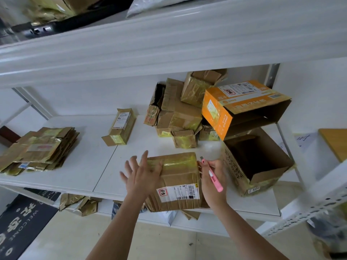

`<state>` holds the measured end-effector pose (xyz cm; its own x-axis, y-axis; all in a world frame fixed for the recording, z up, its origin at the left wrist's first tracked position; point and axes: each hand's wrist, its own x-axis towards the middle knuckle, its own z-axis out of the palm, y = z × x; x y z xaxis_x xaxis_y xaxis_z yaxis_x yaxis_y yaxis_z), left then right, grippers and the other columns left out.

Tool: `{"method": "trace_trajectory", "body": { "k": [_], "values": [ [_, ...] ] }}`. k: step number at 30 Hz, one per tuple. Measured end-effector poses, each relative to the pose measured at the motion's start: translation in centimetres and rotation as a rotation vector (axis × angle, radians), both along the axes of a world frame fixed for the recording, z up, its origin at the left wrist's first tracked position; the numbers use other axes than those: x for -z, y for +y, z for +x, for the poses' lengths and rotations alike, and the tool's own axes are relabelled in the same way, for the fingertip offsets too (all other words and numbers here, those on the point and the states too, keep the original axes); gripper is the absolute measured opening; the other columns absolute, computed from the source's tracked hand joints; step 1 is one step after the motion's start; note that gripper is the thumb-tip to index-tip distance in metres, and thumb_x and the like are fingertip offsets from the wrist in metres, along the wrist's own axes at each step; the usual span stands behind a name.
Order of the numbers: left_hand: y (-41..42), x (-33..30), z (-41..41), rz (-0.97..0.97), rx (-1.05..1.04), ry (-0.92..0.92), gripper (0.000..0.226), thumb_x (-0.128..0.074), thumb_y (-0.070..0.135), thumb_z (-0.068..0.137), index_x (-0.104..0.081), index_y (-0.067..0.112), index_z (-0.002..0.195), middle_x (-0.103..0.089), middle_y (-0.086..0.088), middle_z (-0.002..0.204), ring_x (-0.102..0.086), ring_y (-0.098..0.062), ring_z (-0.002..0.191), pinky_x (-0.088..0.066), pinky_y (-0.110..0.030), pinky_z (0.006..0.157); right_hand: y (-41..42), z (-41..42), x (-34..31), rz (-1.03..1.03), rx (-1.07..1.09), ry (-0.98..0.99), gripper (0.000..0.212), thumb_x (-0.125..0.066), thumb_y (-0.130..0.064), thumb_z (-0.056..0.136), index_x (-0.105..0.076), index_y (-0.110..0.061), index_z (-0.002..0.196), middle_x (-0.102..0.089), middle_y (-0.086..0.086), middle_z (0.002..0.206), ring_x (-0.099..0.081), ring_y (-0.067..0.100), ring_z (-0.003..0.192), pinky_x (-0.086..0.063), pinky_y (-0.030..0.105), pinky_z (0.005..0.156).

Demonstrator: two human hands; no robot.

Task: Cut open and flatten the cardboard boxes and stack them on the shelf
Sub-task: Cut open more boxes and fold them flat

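Left fingers (131, 166) spread on the box (176, 182) at lower centre; right hand (214, 177) grips a pink cutter (214, 177) just beside it

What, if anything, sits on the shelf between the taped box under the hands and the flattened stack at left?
Nothing visible does. The taped box lies at the shelf's front edge; bare white shelf runs from it to the flattened stack. The small upright carton stands farther back, off that line. The left hand rests on the box.
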<state>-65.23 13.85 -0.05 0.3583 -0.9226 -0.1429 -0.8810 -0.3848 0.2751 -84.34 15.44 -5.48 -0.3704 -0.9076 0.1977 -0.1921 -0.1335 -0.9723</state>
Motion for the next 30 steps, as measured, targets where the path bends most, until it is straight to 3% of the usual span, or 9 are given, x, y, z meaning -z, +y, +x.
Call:
{"method": "trace_trajectory", "body": {
  "k": [2,4,9,13,16,18,22,27,30],
  "values": [
    [0.2,0.2,-0.1,-0.004,0.145,-0.087,0.064,-0.020,0.066,0.095,-0.020,0.037,0.153,-0.022,-0.003,0.157,-0.017,-0.030,0.146,-0.005,-0.058,0.117,-0.1,0.1,-0.3,-0.017,-0.064,-0.071,0.014,-0.051,-0.020,0.101,-0.050,-0.009,0.091,-0.066,0.011,0.075,-0.068,0.029,0.071,-0.056,0.047,0.059],
    [0.1,0.0,-0.1,-0.009,0.193,-0.046,0.065,-0.019,0.069,0.093,-0.025,0.040,0.150,-0.031,-0.001,0.150,-0.032,-0.035,0.136,-0.021,-0.053,0.115,-0.5,0.2,-0.8,-0.070,-0.099,-0.089,0.017,-0.049,-0.026,0.100,-0.049,-0.012,0.092,-0.068,0.020,0.080,-0.066,0.042,0.074,-0.053,0.060,0.059],
    [0.8,0.6,-1.6,-0.022,0.192,-0.114,0.070,-0.017,0.076,0.086,-0.025,0.044,0.147,-0.032,-0.002,0.139,-0.036,-0.038,0.124,-0.033,-0.046,0.105,-1.1,-0.3,0.0,-0.033,-0.044,-0.090,0.015,-0.052,-0.021,0.101,-0.051,-0.008,0.093,-0.071,0.011,0.084,-0.071,0.030,0.076,-0.054,0.059,0.060],
    [0.6,1.2,-2.5,-0.129,0.147,-0.112,0.072,-0.022,0.078,0.083,-0.036,0.040,0.143,-0.035,-0.002,0.136,-0.035,-0.035,0.122,-0.032,-0.046,0.104,-1.4,-0.9,0.8,0.034,-0.023,-0.169,0.014,-0.057,-0.024,0.100,-0.054,-0.030,0.088,-0.074,0.002,0.088,-0.073,0.019,0.086,-0.059,0.055,0.069],
    [0.2,1.9,-2.3,-0.143,0.231,-0.163,0.077,-0.018,0.078,0.083,-0.034,0.036,0.146,-0.029,-0.003,0.149,-0.017,-0.035,0.142,-0.008,-0.051,0.118,-1.4,-1.0,1.4,0.058,-0.035,-0.202,0.018,-0.055,-0.027,0.100,-0.054,-0.037,0.086,-0.075,0.004,0.095,-0.073,0.021,0.092,-0.058,0.057,0.075],
    [0.2,2.2,-2.2,-0.160,0.351,-0.233,0.088,-0.008,0.081,0.082,-0.032,0.029,0.149,-0.024,-0.001,0.158,-0.002,-0.028,0.150,0.007,-0.050,0.119,-1.3,-1.2,1.7,0.074,-0.039,-0.195,0.015,-0.054,-0.033,0.099,-0.052,-0.039,0.086,-0.073,0.006,0.097,-0.072,0.024,0.092,-0.057,0.058,0.075],
    [-0.4,2.2,-1.4,-0.225,0.501,-0.254,0.100,-0.005,0.092,0.075,-0.037,0.031,0.148,-0.040,0.004,0.150,-0.028,-0.022,0.143,-0.016,-0.046,0.120,-1.6,-1.7,1.4,0.089,-0.096,-0.184,0.011,-0.053,-0.033,0.100,-0.053,-0.035,0.089,-0.074,0.001,0.096,-0.073,0.020,0.092,-0.058,0.055,0.076],
    [-0.3,2.2,-0.8,-0.219,0.520,-0.220,0.101,-0.008,0.097,0.071,-0.035,0.037,0.147,-0.041,0.010,0.143,-0.032,-0.016,0.135,-0.014,-0.040,0.118,-2.3,-2.4,-0.1,0.039,-0.123,-0.218,0.026,-0.052,-0.018,0.101,-0.053,-0.036,0.081,-0.074,0.004,0.084,-0.073,0.019,0.087,-0.059,0.046,0.083],
    [-0.1,2.4,-1.3,-0.236,0.499,-0.228,0.097,-0.012,0.096,0.073,-0.039,0.037,0.145,-0.045,0.009,0.139,-0.037,-0.018,0.132,-0.022,-0.043,0.117,-2.5,-2.9,-0.5,-0.012,-0.160,-0.220,0.015,-0.052,-0.018,0.096,-0.052,-0.018,0.082,-0.067,0.006,0.070,-0.070,0.022,0.076,-0.054,0.045,0.087]
  ]
}}
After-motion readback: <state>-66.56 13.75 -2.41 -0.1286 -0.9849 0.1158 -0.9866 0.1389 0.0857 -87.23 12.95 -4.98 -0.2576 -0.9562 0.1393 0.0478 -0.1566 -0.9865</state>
